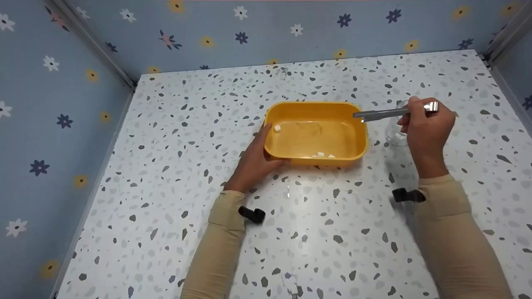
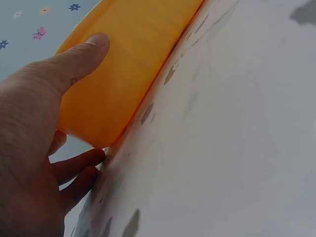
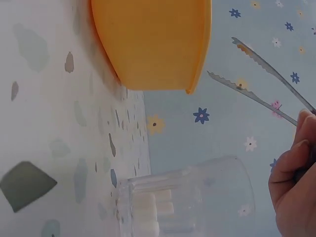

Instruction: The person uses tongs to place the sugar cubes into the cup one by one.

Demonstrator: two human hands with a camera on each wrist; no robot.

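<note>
Yellow tub (image 1: 316,110) is holding white cubes (image 1: 277,128); left hand (image 1: 255,162) is gripping its left end, likely steadying it; right hand (image 1: 430,131) is holding parted tongs (image 1: 384,114) by its right rim, near a tumbler (image 3: 217,192).

From above, my head view looks down on the yellow container (image 1: 316,111); my two wrist views, turned sideways, share it from lower and closer.

Yellow box (image 1: 307,139), silver tongs (image 1: 383,113), clear cup (image 3: 217,192), small white blocks (image 1: 277,128)
The box sits flat and three blocks show inside, one left, two at the near side; the tongs, tips apart, are up by its right end; more blocks fill the bottom of the standing cup
</note>
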